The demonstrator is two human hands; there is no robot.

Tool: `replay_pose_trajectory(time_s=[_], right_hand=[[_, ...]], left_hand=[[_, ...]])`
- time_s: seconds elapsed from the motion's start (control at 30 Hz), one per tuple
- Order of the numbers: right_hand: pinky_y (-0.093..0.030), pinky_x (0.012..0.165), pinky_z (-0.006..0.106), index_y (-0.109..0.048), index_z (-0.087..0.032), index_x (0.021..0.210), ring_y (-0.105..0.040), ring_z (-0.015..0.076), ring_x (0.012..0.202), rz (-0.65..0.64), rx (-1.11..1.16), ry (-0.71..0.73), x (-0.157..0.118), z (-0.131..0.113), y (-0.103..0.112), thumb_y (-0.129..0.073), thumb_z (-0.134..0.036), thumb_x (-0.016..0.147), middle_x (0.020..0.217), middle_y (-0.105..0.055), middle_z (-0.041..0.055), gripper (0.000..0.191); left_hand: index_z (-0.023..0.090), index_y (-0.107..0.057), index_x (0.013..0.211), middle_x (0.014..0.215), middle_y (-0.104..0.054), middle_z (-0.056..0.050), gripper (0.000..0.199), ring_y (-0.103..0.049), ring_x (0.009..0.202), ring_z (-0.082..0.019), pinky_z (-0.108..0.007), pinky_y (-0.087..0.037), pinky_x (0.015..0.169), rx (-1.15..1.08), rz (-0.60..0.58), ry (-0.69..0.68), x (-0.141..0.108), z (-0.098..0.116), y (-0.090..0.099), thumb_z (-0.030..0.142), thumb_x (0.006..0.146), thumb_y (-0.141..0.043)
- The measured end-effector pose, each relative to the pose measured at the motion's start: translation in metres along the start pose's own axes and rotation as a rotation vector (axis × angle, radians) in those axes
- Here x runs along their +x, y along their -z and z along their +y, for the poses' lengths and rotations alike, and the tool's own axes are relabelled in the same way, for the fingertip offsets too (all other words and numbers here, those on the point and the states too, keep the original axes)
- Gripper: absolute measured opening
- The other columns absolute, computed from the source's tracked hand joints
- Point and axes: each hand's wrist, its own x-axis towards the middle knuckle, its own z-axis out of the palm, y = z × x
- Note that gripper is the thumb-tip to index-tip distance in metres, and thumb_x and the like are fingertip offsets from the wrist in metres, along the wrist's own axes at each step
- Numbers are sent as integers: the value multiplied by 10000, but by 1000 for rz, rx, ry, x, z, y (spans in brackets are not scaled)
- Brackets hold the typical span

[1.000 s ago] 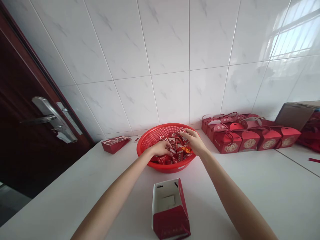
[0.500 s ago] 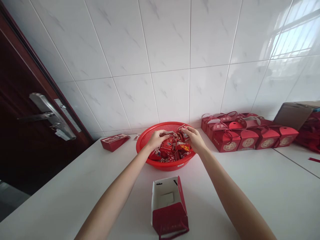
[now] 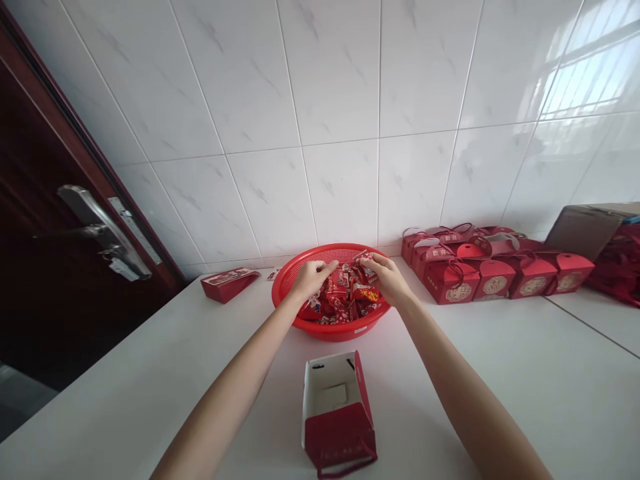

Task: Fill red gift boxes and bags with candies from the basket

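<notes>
A red plastic basket (image 3: 286,287) holds a heap of wrapped candies (image 3: 337,287) in red, patterned and yellow wrappers. Over its left part is my left hand (image 3: 311,277), fingers curled in and thumb pointing right; whatever it may hold is hidden. At the right side of the heap, my right hand (image 3: 387,275) pinches a small red-patterned wrapped candy (image 3: 364,257) between thumb and fingers. In front of the basket, nearer to me, an open red gift box (image 3: 340,433) shows its white inside, with a dark red cord at its near end.
Several closed red gift boxes (image 3: 493,280) stand in rows by the tiled wall on the right. Beyond them are a brown carton (image 3: 577,230) and a red bundle (image 3: 620,267). A red box (image 3: 229,285) lies left of the basket. A dark door (image 3: 45,267) borders the white table's left side.
My left hand has drawn its fingers in and lifted slightly from the candies. My right hand has shifted a little left, keeping the small candy. The open box stays in place.
</notes>
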Motion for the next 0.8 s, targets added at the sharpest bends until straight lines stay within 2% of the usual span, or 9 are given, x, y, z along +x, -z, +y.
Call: replay_pose_trajectory(time_s=[0.1, 0.23, 0.3, 0.43, 0.53, 0.6, 0.63, 0.7, 0.8], right_hand=[[-536, 521, 289, -683, -235, 802, -655, 207, 765, -16, 2, -13, -1, -1, 0, -856, -441, 604, 843, -705, 11, 334], [-495, 523, 242, -681, -235, 800, -657, 182, 775, -106, -49, -73, -5, -5, 1, -863, -418, 618, 869, -719, 2, 316], [-461, 514, 213, -691, -230, 813, -655, 164, 784, -138, -88, -95, -6, -7, 2, -863, -404, 628, 885, -730, 0, 306], [-464, 531, 201, -711, -219, 842, -657, 161, 801, -158, -103, -92, -7, -7, 2, -876, -383, 618, 892, -736, 13, 323], [-501, 533, 237, -710, -211, 821, -661, 182, 769, -117, -45, -55, -5, -5, 1, -888, -408, 592, 853, -730, 28, 350], [-523, 524, 271, -705, -213, 808, -661, 200, 750, -50, -9, -36, -3, -4, 0, -895, -424, 567, 821, -723, 30, 373], [-531, 521, 285, -702, -214, 800, -660, 207, 744, -16, 1, -26, -3, -4, 0, -895, -428, 557, 806, -718, 29, 377], [-548, 532, 305, -698, -214, 787, -662, 217, 750, 32, 16, -2, -2, -3, -1, -890, -431, 549, 786, -713, 27, 375], [-555, 538, 316, -695, -218, 792, -665, 223, 763, 45, 26, 10, 0, -1, -1, -880, -434, 553, 798, -716, 27, 371]], left_hand=[[233, -258, 560, 536, -288, 56, 632, -324, 517, -112, -261, -283, 532, -29, 22, -24, 1, 0, 0, 764, 795, -507], [234, -258, 573, 557, -275, 53, 607, -320, 528, -115, -266, -293, 541, -57, 109, -82, 3, 4, -3, 735, 825, -488], [230, -288, 578, 571, -291, 50, 599, -331, 539, -115, -262, -306, 543, -87, 98, -129, 3, 7, -6, 735, 824, -495], [213, -415, 617, 604, -425, 32, 571, -435, 578, -129, -256, -376, 556, -185, -3, -155, 4, 12, -8, 741, 804, -531], [203, -544, 722, 665, -577, -22, 529, -576, 682, -180, -281, -459, 631, -176, -11, -63, 7, 8, -5, 664, 918, -374], [204, -627, 834, 754, -669, -59, 528, -642, 770, -199, -294, -489, 678, -40, -84, 48, 10, 1, -2, 528, 983, -237], [206, -651, 852, 779, -694, -65, 497, -656, 786, -199, -293, -492, 682, 47, -137, 96, 12, -3, -1, 469, 981, -250], [203, -670, 764, 731, -701, -53, 336, -659, 736, -199, -284, -483, 646, 203, -252, 157, 15, -12, 1, 394, 904, -432], [200, -639, 575, 549, -636, -9, 142, -609, 575, -185, -271, -440, 558, 336, -419, 197, 18, -22, 2, 293, 680, -658]])
